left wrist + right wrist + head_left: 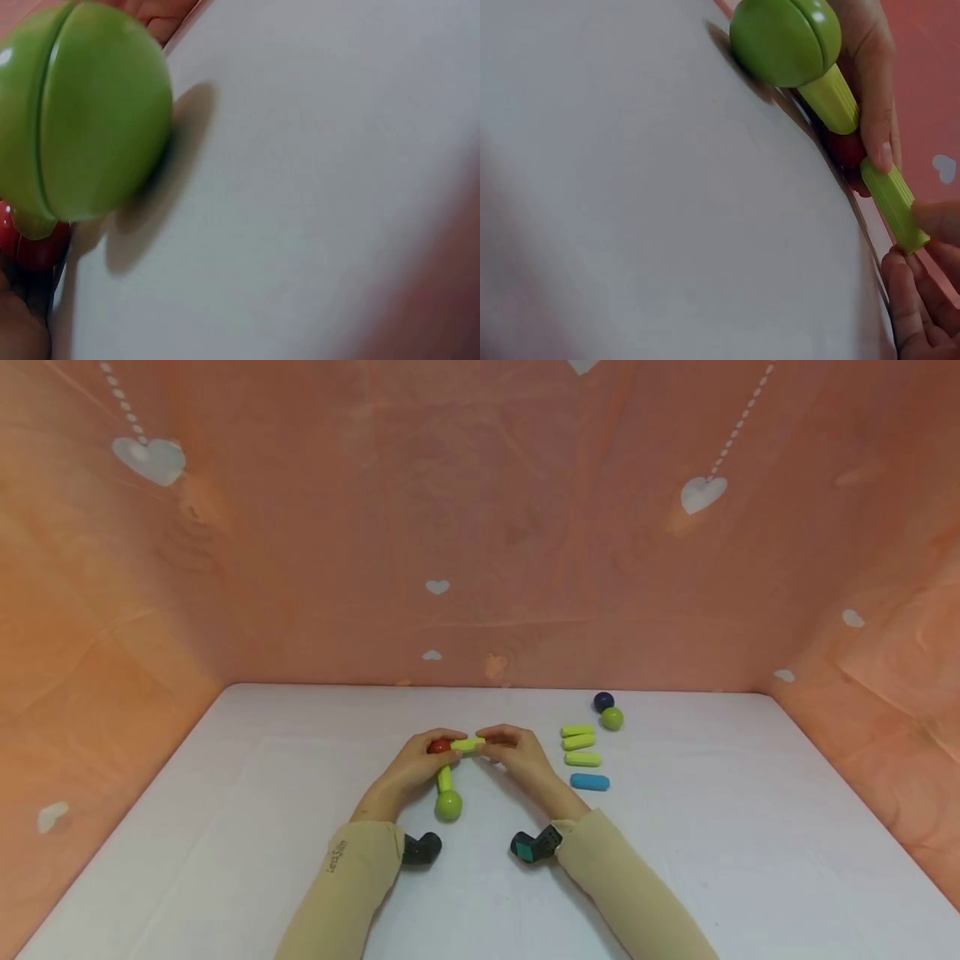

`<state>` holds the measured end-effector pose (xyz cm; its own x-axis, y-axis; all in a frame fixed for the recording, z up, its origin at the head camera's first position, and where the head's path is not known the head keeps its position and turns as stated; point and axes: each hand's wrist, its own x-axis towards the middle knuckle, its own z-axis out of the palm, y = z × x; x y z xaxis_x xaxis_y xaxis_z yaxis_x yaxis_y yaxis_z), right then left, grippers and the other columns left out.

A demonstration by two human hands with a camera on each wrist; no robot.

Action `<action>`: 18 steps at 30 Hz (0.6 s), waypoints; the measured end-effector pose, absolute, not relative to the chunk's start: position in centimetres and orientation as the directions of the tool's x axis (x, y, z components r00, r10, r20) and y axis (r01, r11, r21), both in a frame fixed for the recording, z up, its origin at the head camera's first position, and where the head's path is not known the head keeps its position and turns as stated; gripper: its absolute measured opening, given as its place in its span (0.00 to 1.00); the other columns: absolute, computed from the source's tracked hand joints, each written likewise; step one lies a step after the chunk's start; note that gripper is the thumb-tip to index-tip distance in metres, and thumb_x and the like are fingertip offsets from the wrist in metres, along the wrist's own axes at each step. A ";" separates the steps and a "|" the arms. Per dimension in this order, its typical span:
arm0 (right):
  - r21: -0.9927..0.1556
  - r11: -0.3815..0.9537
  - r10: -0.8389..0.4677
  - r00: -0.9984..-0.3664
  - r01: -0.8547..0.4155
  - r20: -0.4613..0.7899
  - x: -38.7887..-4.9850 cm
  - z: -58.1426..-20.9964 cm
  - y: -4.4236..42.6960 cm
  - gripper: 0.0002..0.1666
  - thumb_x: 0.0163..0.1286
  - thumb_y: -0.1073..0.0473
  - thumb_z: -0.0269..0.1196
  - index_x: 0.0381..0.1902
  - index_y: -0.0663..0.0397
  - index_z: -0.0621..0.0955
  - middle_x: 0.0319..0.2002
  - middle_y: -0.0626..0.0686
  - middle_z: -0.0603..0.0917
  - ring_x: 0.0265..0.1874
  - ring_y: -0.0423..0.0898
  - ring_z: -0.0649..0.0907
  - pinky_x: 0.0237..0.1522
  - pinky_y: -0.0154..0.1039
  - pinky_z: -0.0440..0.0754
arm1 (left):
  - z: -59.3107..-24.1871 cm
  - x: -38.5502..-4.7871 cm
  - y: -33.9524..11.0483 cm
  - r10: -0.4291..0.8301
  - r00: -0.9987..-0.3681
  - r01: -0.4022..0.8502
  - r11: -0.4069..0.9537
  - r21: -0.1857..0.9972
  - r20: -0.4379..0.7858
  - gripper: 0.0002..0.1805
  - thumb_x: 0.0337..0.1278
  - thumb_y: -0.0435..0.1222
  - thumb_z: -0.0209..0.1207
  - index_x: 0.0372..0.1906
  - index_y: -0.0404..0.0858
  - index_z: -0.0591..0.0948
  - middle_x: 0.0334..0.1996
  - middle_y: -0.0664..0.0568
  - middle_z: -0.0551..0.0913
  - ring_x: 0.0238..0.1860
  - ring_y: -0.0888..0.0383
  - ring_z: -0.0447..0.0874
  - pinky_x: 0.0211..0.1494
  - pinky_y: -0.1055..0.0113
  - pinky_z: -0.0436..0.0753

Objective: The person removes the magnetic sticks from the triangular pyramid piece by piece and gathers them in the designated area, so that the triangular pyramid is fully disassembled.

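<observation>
In the head view, my left hand (408,767) grips a red ball (438,747), partly covered by the fingers. A yellow-green ridged stick (468,745) points from the ball to the right, and my right hand (524,755) pinches its free end. The left thumb lies against this stick in the right wrist view. A second yellow-green stick (445,779) runs from the red ball to a green ball (448,805) on the near side. Large in the left wrist view, the green ball (105,112) shows a groove around it.
Right of my hands lie several yellow-green sticks (578,742) and a blue stick (589,782). Farther back are a dark blue ball (603,702) and another green ball (612,718). An orange sheet (480,527) with hearts surrounds the white table (225,827).
</observation>
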<state>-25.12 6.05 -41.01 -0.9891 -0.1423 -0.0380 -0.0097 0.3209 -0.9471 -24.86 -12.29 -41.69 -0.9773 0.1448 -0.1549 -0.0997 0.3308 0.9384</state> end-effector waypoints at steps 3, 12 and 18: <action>-0.947 0.319 -0.144 -0.989 -0.026 -0.021 -25.2 -41.3 5.9 0.14 0.63 0.61 0.64 0.48 0.58 0.83 0.43 0.55 0.85 0.37 0.41 0.81 0.42 0.35 0.80 | -41.7 -24.7 -12.5 0.146 -0.977 -0.098 0.334 0.937 -0.154 0.18 0.61 0.35 0.59 0.57 0.44 0.79 0.64 0.42 0.72 0.65 0.45 0.67 0.70 0.47 0.64; -0.938 0.339 -0.127 -0.991 -0.073 0.031 -25.2 -41.7 5.9 0.14 0.63 0.62 0.65 0.46 0.59 0.84 0.42 0.56 0.86 0.40 0.44 0.82 0.46 0.38 0.80 | -41.8 -24.2 -13.3 0.133 -0.983 -0.076 0.328 0.942 -0.125 0.25 0.57 0.36 0.61 0.61 0.40 0.75 0.64 0.42 0.72 0.68 0.43 0.64 0.72 0.49 0.61; -0.946 0.321 -0.102 -0.995 -0.046 0.013 -25.2 -41.5 6.1 0.14 0.62 0.61 0.66 0.46 0.59 0.84 0.43 0.56 0.85 0.42 0.44 0.81 0.45 0.36 0.79 | -41.4 -23.6 -13.4 0.075 -0.991 -0.083 0.316 0.945 -0.112 0.26 0.58 0.35 0.61 0.62 0.36 0.73 0.63 0.37 0.72 0.66 0.41 0.67 0.70 0.49 0.65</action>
<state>-25.19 6.08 -41.54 -0.9947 -0.1017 0.0134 -0.0456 0.3213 -0.9459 -23.61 -13.41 -41.43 -0.9909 0.0751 -0.1116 -0.0825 0.3155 0.9453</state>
